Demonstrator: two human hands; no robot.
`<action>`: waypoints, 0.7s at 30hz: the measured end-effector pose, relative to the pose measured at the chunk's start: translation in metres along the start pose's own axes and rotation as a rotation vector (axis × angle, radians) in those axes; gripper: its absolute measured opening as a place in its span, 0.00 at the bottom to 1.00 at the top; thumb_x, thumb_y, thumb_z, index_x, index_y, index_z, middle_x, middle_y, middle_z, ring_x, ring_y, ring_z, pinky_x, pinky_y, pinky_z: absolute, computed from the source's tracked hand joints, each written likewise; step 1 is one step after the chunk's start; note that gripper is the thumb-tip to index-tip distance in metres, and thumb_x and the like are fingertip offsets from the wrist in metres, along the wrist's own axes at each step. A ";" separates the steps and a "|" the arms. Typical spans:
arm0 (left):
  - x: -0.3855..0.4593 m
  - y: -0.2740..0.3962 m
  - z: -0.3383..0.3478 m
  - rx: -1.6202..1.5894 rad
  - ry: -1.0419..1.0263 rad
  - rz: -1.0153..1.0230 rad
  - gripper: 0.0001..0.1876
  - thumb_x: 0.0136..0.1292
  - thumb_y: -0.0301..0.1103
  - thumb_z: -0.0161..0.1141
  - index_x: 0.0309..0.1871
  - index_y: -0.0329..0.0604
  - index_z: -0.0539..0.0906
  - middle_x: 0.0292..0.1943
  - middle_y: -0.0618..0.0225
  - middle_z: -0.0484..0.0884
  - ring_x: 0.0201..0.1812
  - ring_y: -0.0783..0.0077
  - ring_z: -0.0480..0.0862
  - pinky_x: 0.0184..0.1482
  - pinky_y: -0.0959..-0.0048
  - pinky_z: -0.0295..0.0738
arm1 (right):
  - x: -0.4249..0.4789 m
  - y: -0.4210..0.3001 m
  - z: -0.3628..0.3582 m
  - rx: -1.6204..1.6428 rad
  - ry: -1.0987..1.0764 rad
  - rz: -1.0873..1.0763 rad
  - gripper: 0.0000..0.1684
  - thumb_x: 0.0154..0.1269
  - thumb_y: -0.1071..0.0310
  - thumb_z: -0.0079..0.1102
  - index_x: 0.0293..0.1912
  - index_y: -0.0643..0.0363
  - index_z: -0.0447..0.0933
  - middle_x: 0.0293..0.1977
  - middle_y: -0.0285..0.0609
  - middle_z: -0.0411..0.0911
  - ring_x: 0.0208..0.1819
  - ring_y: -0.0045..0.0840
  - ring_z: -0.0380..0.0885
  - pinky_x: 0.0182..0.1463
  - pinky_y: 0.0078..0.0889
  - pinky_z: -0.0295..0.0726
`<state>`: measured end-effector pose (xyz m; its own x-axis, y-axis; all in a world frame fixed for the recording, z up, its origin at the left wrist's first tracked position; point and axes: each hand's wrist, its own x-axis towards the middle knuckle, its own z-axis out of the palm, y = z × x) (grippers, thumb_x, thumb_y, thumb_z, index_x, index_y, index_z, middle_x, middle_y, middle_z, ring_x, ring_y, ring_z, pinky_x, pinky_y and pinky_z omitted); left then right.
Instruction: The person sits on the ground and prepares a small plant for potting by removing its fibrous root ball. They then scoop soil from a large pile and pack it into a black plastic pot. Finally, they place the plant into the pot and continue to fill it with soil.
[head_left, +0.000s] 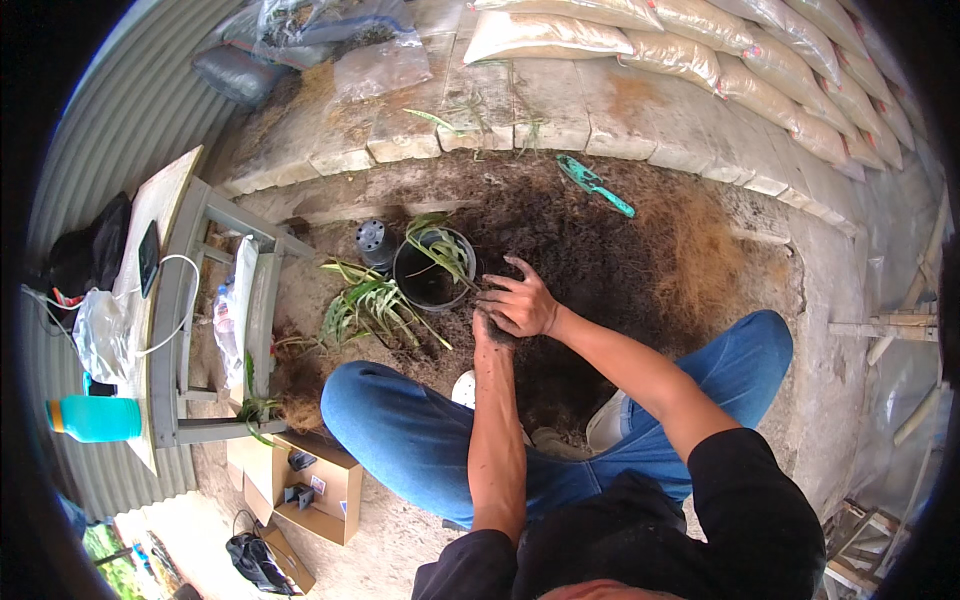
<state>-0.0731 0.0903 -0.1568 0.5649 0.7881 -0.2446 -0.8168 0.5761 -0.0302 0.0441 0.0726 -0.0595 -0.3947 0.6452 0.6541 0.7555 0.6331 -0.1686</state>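
My left hand (495, 331), dark with soil, is partly hidden under my right hand, so its grip cannot be made out. Over it, my right hand (525, 301) has its fingers spread and soil on the fingertips. The stem of a long-leaved plant (448, 253) runs up to the fingers of both hands. Its green leaves with pale edges hang across a black round pot (431, 294) that has dark soil inside. More leafy plants (369, 304) lie on the ground left of the pot. An upturned small black pot (373, 238) with holes in its base is behind them.
Dark soil (577, 240) covers the ground ahead, with a turquoise hand trowel (596, 186) on it. Brown fibre (694, 255) lies to the right. At left are a grey wooden bench (169, 322), a turquoise bottle (97, 418) and an open cardboard box (326, 491). Filled sacks (675, 56) are stacked behind.
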 end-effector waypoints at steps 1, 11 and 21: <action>0.001 -0.002 0.002 0.010 0.033 -0.007 0.18 0.76 0.43 0.39 0.57 0.47 0.75 0.53 0.57 0.79 0.53 0.60 0.81 0.56 0.60 0.80 | -0.002 0.001 0.002 -0.012 0.003 0.017 0.10 0.59 0.62 0.62 0.39 0.50 0.87 0.40 0.34 0.86 0.56 0.34 0.79 0.71 0.62 0.58; -0.008 -0.011 0.059 0.116 0.112 0.173 0.21 0.76 0.44 0.38 0.62 0.43 0.72 0.60 0.54 0.75 0.61 0.57 0.76 0.65 0.60 0.71 | 0.004 -0.008 -0.005 0.333 -0.170 0.487 0.30 0.72 0.52 0.54 0.68 0.51 0.66 0.68 0.49 0.64 0.73 0.46 0.55 0.75 0.54 0.52; -0.002 0.000 0.067 0.255 0.049 0.193 0.32 0.74 0.54 0.43 0.70 0.36 0.68 0.65 0.56 0.73 0.64 0.56 0.72 0.68 0.59 0.65 | -0.011 0.000 0.024 0.832 -0.109 1.142 0.45 0.62 0.46 0.68 0.65 0.67 0.63 0.58 0.60 0.74 0.61 0.39 0.74 0.63 0.39 0.71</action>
<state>-0.0658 0.1034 -0.0913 0.3911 0.8801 -0.2691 -0.8492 0.4578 0.2631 0.0356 0.0761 -0.0843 0.1482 0.9709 -0.1883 0.1727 -0.2129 -0.9617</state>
